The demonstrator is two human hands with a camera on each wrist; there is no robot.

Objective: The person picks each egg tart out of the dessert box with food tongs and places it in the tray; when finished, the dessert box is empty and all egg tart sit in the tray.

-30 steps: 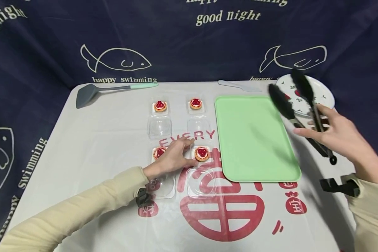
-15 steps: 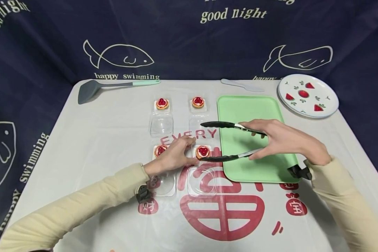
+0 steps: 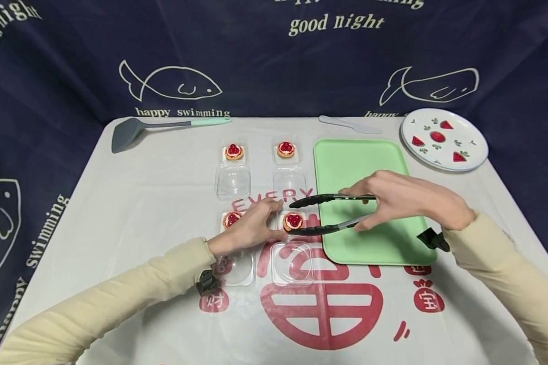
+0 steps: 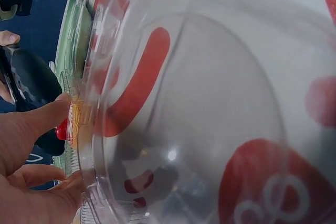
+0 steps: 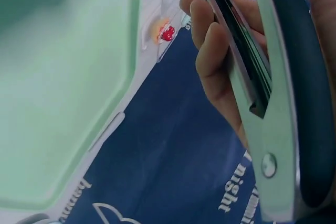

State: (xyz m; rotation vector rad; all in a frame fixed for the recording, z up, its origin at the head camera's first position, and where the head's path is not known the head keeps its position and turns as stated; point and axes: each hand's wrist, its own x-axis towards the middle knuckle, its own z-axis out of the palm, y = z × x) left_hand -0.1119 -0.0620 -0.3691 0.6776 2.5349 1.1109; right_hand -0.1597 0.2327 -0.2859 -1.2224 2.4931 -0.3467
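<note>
My right hand [image 3: 395,198] grips black-and-silver tongs [image 3: 321,199], my left hand [image 3: 252,228] a clear plastic box [image 3: 294,258]. I'm likely aligning; the red-topped round tart [image 3: 294,220] between needs gentle squeezing.

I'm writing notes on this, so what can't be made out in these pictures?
Head view: part of the near-left tart, behind the left hand.
Head view: handle end of the tongs, behind the right hand.
Right wrist view: the tongs' tips, cut off by the top edge.

Around the left fingers [image 3: 268,204] there are four fruit tarts [image 3: 294,221], two near and two farther, in four clear boxes [image 3: 233,182]. The right fingers [image 3: 364,188] hold one pair of tongs [image 3: 318,230] above one green tray [image 3: 358,154]. Beyond lie one turner [image 3: 128,134], one knife [image 3: 350,125], at least one plate [image 3: 472,132].
</note>
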